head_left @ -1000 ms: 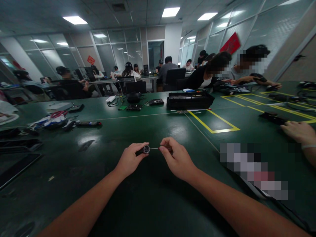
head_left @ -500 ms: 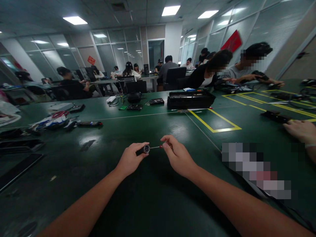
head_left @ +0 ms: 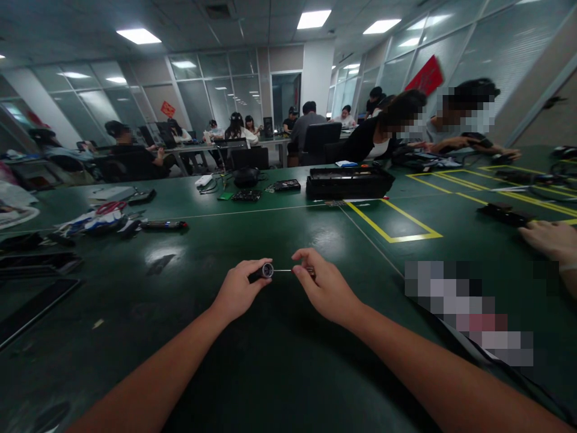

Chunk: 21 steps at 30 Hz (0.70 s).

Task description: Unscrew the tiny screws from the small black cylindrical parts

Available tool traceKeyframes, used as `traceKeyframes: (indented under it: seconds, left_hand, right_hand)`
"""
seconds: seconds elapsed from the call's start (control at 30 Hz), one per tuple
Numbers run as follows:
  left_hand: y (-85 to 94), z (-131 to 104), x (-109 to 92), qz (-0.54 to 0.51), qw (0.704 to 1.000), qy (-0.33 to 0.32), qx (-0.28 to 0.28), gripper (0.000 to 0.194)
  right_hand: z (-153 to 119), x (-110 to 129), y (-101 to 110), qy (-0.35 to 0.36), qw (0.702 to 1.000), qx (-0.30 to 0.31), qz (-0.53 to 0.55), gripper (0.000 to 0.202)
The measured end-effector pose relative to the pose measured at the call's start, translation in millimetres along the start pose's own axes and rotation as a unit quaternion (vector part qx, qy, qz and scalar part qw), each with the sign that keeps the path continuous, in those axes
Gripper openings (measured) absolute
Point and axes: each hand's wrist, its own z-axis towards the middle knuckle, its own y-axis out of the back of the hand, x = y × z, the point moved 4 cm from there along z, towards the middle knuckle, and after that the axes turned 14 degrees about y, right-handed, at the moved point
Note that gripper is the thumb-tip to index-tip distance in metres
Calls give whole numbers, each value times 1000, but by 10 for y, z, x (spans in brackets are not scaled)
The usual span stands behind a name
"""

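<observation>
My left hand (head_left: 238, 291) is closed around a small dark cylindrical part (head_left: 267, 270), whose round, silver-rimmed end faces me. From the right, the thin metal shaft of a screwdriver (head_left: 282, 270) reaches the side of this part. My right hand (head_left: 322, 282) pinches the screwdriver's handle, most of which its fingers hide. Both hands are held over the green table (head_left: 216, 367). Whether the screwdriver's tip sits in a screw cannot be made out.
A long black open housing (head_left: 349, 183) lies at the back, beside yellow tape (head_left: 412, 239). At left are a dark pen-shaped tool (head_left: 164, 225), gloves (head_left: 103, 221) and a black frame (head_left: 36, 313). A co-worker's hand (head_left: 547, 240) rests at right, near a black part (head_left: 507, 213).
My right fingers have shifted on the screwdriver, and its red end shows less now. The left hand and the cylindrical part have barely moved.
</observation>
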Motion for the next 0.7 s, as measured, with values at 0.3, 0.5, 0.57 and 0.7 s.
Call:
traceKeyframes:
  seconds: [0.3,0.5,0.57,0.7]
  left_hand:
    - [-27,-6,-18,-5,1000,-20,-1,43]
    - [-5,-4,-25,3,1000,-19,-5,43]
    - [4,-11,-40,11,1000,-20,-4,43]
    - [23,-31,-103,19,998,-63,-14,43]
  right_hand:
    - [1,-12,10,-45,999,-23,7,22]
    - [-52,-36,-29,-21,993,-96,63,8]
    - [-50,-82,-40,-31,986,-124,106,13]
    - [-22,-276,-63,-118,940,-204,245,24]
